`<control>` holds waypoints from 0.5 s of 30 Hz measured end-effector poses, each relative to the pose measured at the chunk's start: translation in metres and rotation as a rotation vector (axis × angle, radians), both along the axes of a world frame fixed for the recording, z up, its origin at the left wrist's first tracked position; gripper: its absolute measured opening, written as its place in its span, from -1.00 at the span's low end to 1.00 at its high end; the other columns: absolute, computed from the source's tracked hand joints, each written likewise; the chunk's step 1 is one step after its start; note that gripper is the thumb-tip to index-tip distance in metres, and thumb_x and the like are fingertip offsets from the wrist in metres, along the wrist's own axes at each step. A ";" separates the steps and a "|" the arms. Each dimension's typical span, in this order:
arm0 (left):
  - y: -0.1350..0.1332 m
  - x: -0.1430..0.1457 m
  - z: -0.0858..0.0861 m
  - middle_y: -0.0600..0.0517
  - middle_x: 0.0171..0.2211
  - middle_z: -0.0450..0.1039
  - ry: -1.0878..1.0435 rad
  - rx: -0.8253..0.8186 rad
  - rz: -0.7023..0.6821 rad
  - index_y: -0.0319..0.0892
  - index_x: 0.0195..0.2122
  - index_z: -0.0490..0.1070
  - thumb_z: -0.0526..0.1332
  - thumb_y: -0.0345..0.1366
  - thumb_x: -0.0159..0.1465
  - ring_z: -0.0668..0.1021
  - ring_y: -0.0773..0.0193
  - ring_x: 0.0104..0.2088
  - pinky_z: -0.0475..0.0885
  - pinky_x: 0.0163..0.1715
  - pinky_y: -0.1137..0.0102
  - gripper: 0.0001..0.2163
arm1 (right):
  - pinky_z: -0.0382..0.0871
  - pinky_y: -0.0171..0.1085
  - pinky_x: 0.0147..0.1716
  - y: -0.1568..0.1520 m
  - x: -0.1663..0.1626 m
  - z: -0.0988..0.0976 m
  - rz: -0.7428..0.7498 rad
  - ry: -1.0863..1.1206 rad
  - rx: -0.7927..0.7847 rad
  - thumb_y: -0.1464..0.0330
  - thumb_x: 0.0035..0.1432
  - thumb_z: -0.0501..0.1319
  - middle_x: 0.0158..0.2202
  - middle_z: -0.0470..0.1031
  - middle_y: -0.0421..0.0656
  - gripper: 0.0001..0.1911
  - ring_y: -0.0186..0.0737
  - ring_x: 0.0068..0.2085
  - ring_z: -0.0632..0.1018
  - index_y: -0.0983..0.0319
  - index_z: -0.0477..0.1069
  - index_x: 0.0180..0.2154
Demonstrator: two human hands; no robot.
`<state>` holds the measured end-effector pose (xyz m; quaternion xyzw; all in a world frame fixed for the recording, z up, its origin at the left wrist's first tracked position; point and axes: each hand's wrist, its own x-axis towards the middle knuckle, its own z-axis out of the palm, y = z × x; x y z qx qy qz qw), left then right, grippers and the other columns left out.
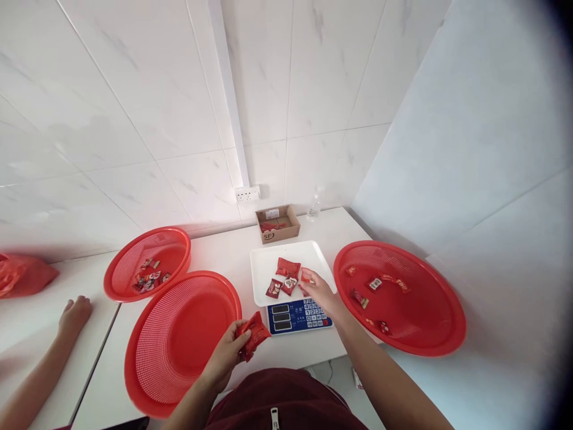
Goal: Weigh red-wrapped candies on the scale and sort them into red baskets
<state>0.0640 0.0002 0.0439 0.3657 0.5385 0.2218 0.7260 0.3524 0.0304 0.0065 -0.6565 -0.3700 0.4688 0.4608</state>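
My left hand (224, 358) grips red wrapped packets (254, 334) in front of the scale, close to the rim of the near left basket. Over the right side of the white weighing tray (264, 263) reaches my right hand (319, 291), its fingertips closed on a small red packet (307, 276). On the tray lie several red packets (287, 267), some with white printing. One more is partly covered by my right hand. The tray sits on a scale with a blue keypad panel (295, 318); its displays look dark.
A red basket (456, 322) with a few packets stands right. At left are a near red basket (134, 358) and a farther one (110, 275) holding packets. Behind are a cardboard box (280, 235) and a clear bottle (314, 208). Another person's arm (58, 352) rests far left, near a red bag (24, 275).
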 end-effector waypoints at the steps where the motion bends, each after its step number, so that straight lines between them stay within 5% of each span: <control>1: 0.000 0.000 0.000 0.06 -0.39 0.39 0.002 -0.006 0.000 -0.15 -0.10 0.28 0.30 -0.03 0.02 0.41 0.37 -0.46 0.26 -0.42 0.44 -0.52 | 0.34 -0.09 0.00 0.001 0.002 -0.001 -0.025 -0.133 0.015 0.34 0.02 0.14 0.09 0.35 -0.05 -0.50 -0.11 0.03 0.44 0.19 0.25 0.06; 4: -0.001 0.001 0.000 0.06 -0.39 0.40 0.013 -0.026 0.005 -0.15 -0.09 0.26 0.32 -0.02 -0.02 0.42 0.37 -0.47 0.28 -0.40 0.42 -0.48 | 0.15 -0.03 0.14 0.004 0.005 -0.007 -0.049 -0.421 0.035 0.35 0.01 0.14 0.10 0.33 -0.03 -0.51 -0.06 0.15 0.32 0.23 0.29 0.03; 10: -0.004 0.000 -0.001 0.05 -0.35 0.42 -0.002 -0.019 0.008 -0.14 -0.09 0.28 0.34 -0.03 -0.02 0.42 0.37 -0.46 0.29 -0.39 0.43 -0.48 | 0.25 -0.11 0.06 0.005 -0.009 -0.013 0.117 -0.291 0.057 0.34 0.03 0.15 0.08 0.37 -0.08 -0.48 -0.12 0.07 0.41 0.18 0.24 0.08; 15: -0.005 0.001 -0.003 0.01 -0.32 0.44 0.021 -0.023 0.041 -0.16 -0.06 0.28 0.36 -0.01 -0.06 0.44 0.35 -0.45 0.29 -0.40 0.42 -0.42 | 0.25 -0.14 0.05 -0.008 0.042 -0.006 -0.108 -0.432 0.068 0.32 0.08 0.09 0.11 0.33 -0.05 -0.53 -0.14 0.11 0.37 0.18 0.26 0.07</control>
